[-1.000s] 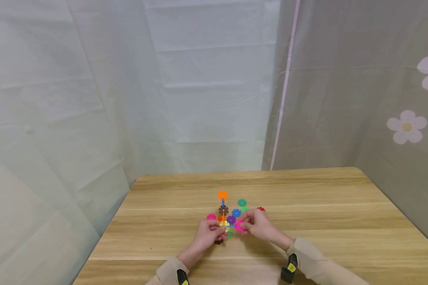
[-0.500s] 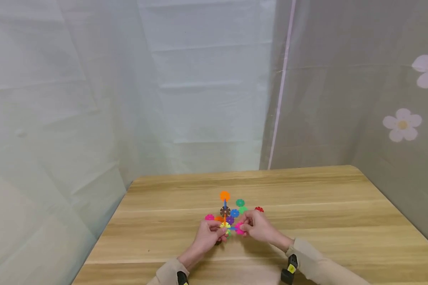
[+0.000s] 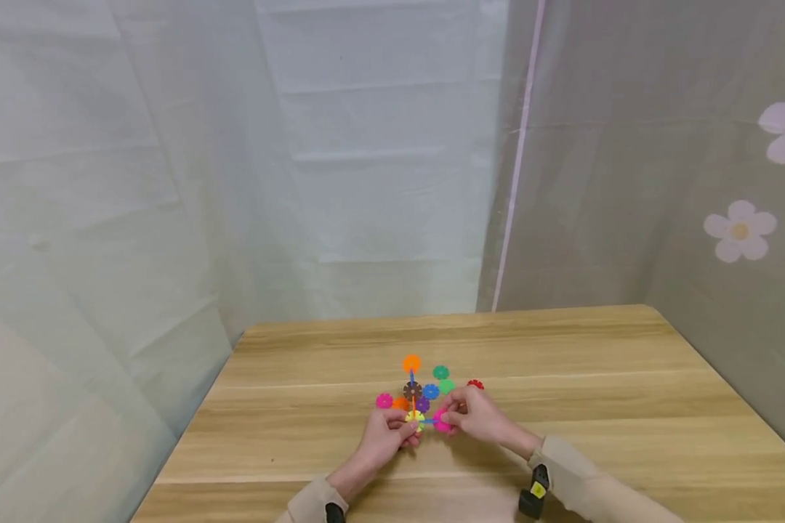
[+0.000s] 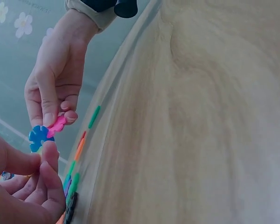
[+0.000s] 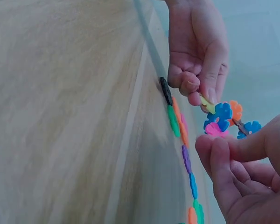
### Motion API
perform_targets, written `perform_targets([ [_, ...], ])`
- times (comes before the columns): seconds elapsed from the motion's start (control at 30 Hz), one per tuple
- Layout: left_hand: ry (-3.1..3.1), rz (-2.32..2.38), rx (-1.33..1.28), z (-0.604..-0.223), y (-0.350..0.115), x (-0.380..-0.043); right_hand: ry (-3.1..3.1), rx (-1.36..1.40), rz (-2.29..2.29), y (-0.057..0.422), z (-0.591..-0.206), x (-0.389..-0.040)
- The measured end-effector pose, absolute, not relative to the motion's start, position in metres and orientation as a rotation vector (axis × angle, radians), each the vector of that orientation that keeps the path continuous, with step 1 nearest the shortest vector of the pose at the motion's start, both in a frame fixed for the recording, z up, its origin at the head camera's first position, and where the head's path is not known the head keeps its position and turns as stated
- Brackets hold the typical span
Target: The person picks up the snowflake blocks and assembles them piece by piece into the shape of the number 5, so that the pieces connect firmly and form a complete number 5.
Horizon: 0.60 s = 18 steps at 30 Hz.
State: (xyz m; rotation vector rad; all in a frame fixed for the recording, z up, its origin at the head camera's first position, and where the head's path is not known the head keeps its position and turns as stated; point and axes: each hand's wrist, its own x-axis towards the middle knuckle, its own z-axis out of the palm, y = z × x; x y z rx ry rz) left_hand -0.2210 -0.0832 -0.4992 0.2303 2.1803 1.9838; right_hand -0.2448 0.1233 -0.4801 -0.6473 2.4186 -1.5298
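My left hand [image 3: 381, 438] pinches a yellow notched snowflake disc [image 3: 416, 419] between thumb and finger. With its thumb and fingers, my right hand [image 3: 477, 415] grips a pink snowflake disc [image 3: 442, 421]. A blue disc [image 5: 222, 112], seen edge-on in the head view, links the yellow and pink ones. From the yellow disc a joined chain runs away from me: an orange disc edge-on, a dark brown disc [image 3: 413, 391], a blue one edge-on and an orange disc [image 3: 411, 363] at the far end. Fingers partly cover the held discs.
Loose discs lie flat behind and below the hands: pink [image 3: 384, 400], orange [image 3: 400, 403], purple [image 3: 422, 404], blue [image 3: 430, 391], greens [image 3: 441, 372] and red [image 3: 475, 385]. A black disc [image 5: 165, 91] lies near the left hand. Wood-grain table [image 3: 288, 407]; curtains [image 3: 392, 181] hang behind it.
The head view has shifted slightly. The joined discs have come a little lower in the view, toward me. Both hands keep their grips on the yellow and pink discs.
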Motion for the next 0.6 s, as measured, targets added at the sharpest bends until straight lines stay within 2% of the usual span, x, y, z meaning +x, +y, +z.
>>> perform_targets([
  [0.6,2.207,1.935,0.190,-0.493,-0.094,-0.224,2.413,-0.706,-1.469,0.138,-0.484,-0.252],
])
